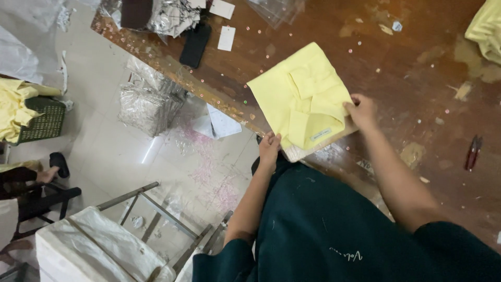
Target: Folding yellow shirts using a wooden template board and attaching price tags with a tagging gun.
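A folded yellow shirt [301, 96] lies on a board at the near edge of the brown wooden surface [407, 57]. The left hand [270, 146] grips the board's near corner; the right hand [361, 111] pinches the shirt's right edge. Farther left lie a black phone [195, 45] and white tags [226, 38]; red scissors [473, 152] lie right. On the floor, a green basket [46, 121] holds yellow cloth.
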